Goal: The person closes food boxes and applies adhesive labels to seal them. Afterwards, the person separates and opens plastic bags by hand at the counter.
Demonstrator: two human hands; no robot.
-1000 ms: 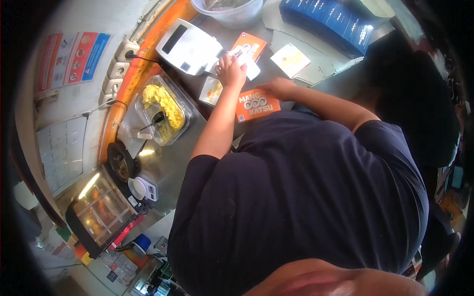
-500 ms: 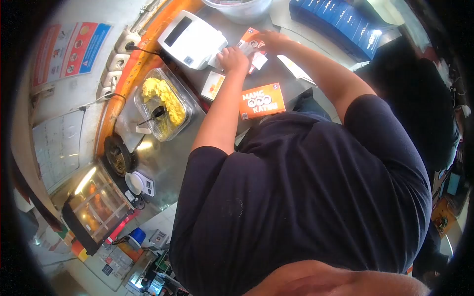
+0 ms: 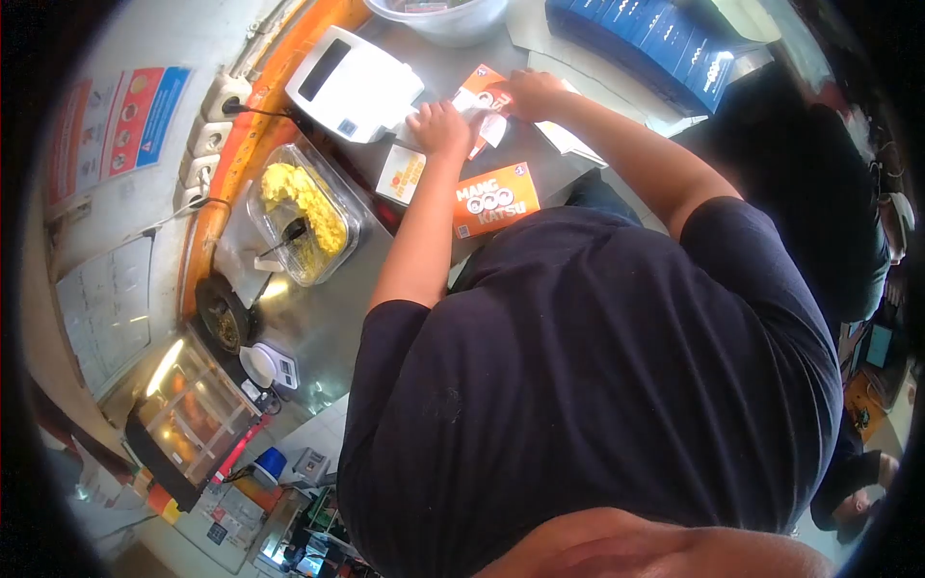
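Observation:
An orange and white printed carton (image 3: 475,79) lies between my two hands on the metal counter. My left hand (image 3: 441,129) is closed at the carton's left side, its fingers curled near the front of a white label printer (image 3: 352,85). From the right, my right hand (image 3: 532,93) grips the carton; its fingertips are partly hidden. A white flap or paper piece (image 3: 494,129) shows below the hands. Closer to my body lies an orange "MANG KATSU" box (image 3: 496,200), beside a small white box with orange print (image 3: 400,173).
Left of my left arm sits a clear tub (image 3: 353,231) of yellow food with a black-handled utensil. A white bowl (image 3: 453,29) and blue boxes (image 3: 641,43) stand at the back. A kitchen scale (image 3: 274,366) and lit display case (image 3: 193,414) are lower left.
The view has shifted slightly, so the counter items appear further left. My right hand has moved a little lower over the carton; my left hand stays beside it.

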